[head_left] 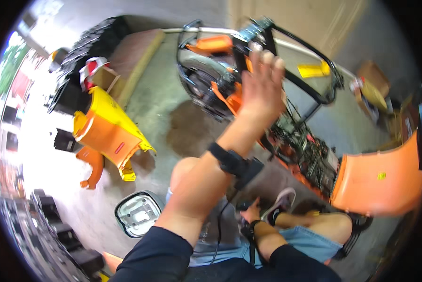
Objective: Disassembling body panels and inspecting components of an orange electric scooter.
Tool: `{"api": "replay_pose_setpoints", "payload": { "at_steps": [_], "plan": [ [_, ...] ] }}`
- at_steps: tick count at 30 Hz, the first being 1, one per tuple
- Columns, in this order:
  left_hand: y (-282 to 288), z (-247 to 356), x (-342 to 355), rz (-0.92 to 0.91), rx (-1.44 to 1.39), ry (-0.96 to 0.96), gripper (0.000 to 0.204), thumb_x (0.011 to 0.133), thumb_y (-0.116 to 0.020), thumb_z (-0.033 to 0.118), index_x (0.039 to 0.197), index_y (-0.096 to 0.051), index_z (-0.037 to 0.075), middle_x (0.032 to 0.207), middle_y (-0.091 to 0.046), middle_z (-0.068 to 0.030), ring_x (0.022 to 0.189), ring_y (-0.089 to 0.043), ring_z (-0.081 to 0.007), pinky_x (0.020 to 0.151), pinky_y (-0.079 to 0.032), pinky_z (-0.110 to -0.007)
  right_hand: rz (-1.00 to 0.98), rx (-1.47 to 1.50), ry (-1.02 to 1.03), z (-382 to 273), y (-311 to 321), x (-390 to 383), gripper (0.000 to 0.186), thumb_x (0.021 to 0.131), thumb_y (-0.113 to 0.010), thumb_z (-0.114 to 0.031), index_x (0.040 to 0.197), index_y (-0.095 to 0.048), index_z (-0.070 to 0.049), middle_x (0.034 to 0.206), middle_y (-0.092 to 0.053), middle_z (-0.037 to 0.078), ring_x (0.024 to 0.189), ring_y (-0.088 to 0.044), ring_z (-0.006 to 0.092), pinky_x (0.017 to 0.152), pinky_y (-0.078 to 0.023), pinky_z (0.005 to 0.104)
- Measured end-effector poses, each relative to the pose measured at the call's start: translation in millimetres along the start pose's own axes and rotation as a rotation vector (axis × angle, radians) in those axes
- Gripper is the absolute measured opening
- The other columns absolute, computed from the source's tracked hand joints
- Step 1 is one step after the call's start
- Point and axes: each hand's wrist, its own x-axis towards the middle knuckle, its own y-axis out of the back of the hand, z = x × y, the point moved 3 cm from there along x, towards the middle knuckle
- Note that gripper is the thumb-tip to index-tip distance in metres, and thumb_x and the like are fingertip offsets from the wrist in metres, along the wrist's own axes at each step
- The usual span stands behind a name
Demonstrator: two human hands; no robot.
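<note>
A person in dark sleeves and pale shorts, knees bent low to a workshop floor (154, 101), stretches the left hand (263, 84) toward an orange-and-black machine (290, 141) directly ahead, its wheel (199, 77) and tangle of wiring (309, 152) exposed. The left hand's grip is loose, fingers nearly straight and pointing away; nothing shows in it, and whether the fingertips touch the black tubular frame (304, 86) behind them cannot be told. The arm is probably extended because the machine's far end lies beyond easy reach from so low a position. A boxy device strapped to the left wrist (239, 167) trails a thin cable, whose slack likely lets the arm reach freely. The right hand (252, 211) hangs low between the knees, beside a dark object; how tightly its grip is closed, or whether it has hold of that object, cannot be told. Yellow-and-orange panels (112, 134) lie well apart to the left, perhaps placed there so their bulk does not crowd the machine. A broad orange panel (380, 181) stands close by its near end, whether attached or merely leaning is unclear. A rounded, pale-lined shell (140, 221) sits near the left knee, seemingly within easy reach.
</note>
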Motion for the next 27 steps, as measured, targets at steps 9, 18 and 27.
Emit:
{"api": "replay_pose_setpoints", "payload": {
  "at_steps": [9,18,27],
  "plan": [
    [13.5,-1.2,-2.5,0.020,-0.069,0.026,0.063,0.071,-0.065,0.011,0.130,-0.045,0.005,0.138,-0.037,-0.0165,0.142,-0.020,-0.0409,0.092,-0.042,-0.054,-0.172,0.226,-0.008,-15.5,37.4,6.4,0.128,0.060,-0.086,-0.024,0.154,0.000,-0.009,0.137,-0.049,0.027,0.121,-0.053,0.0399,0.104,-0.044,0.0399],
    [27.8,1.0,-18.0,0.119,-0.098,0.011,0.070,0.070,-0.065,0.008,0.136,-0.044,0.013,0.144,-0.038,-0.0132,0.145,-0.024,-0.0348,0.100,-0.041,-0.050,-0.199,0.654,0.274,-68.8,131.1,-18.8,0.109,0.064,-0.085,-0.017,0.151,-0.021,-0.002,0.119,-0.058,0.017,0.107,-0.058,0.0244,0.091,-0.048,0.0338],
    [61.2,31.6,-75.0,0.054,-0.736,0.062,0.013,0.083,-0.061,0.004,0.095,-0.063,0.002,0.094,-0.064,-0.0144,0.092,-0.062,-0.0326,0.083,-0.050,-0.039,-0.162,1.011,0.707,-79.3,356.1,-201.0,0.103,0.074,-0.077,-0.003,0.154,-0.012,0.000,0.126,-0.054,0.018,0.094,-0.064,0.0194,0.083,-0.052,0.0318]
  ]
}}
